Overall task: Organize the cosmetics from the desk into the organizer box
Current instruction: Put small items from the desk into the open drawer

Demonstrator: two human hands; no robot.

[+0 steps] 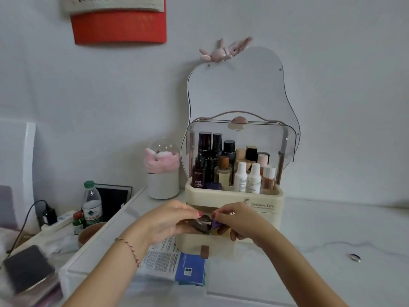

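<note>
Both hands meet over the open drawer (208, 247) of the cream plastic organizer (234, 200) on the white bench (332, 273): left hand (168, 220) fingers curl around a glossy dark packet (202, 224); right hand (239, 220) fingers pinch a purple sachet (215, 223).

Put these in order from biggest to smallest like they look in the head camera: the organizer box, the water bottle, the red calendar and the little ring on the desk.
1. Organizer box
2. Red calendar, partly cut off at the top
3. Water bottle
4. Ring
</note>
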